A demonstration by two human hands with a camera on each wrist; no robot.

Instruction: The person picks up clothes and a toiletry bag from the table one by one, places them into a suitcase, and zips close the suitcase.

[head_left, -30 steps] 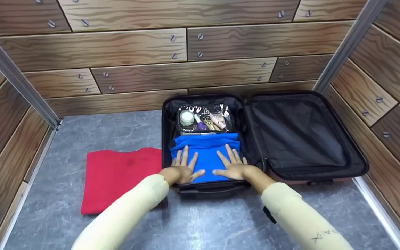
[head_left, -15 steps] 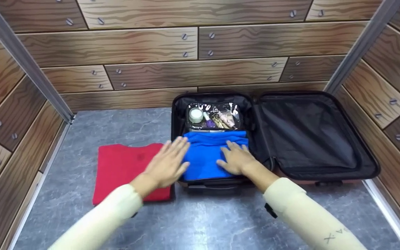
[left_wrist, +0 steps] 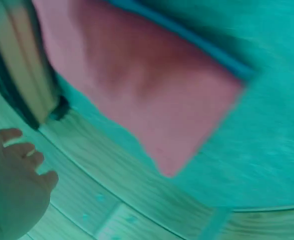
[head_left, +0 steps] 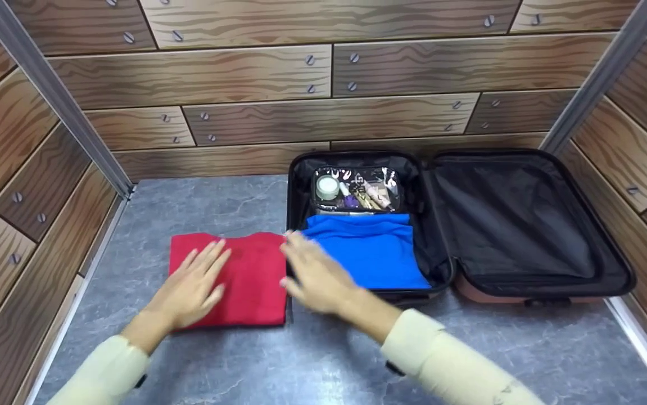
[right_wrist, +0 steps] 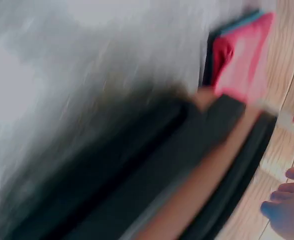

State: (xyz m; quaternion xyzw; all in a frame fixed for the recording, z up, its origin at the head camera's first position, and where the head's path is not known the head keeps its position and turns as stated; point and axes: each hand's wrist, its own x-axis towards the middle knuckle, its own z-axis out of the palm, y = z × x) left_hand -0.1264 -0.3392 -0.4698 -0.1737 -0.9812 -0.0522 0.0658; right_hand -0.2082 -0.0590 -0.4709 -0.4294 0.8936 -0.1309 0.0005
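Left hand (head_left: 188, 289)'s moved off the blue cloth (head_left: 371, 256) in the suitcase (head_left: 514, 219), now over the red cloth (head_left: 256, 284) just left of it; right hand (head_left: 320, 275)'s shifted to the suitcase's left edge. Both empty, fingers straight.

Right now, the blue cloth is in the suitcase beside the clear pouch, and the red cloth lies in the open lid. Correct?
Not quite: the red cloth lies on the floor left of the suitcase, not in the open lid, as the head view shows. The blue cloth is indeed in the suitcase beside the clear pouch.
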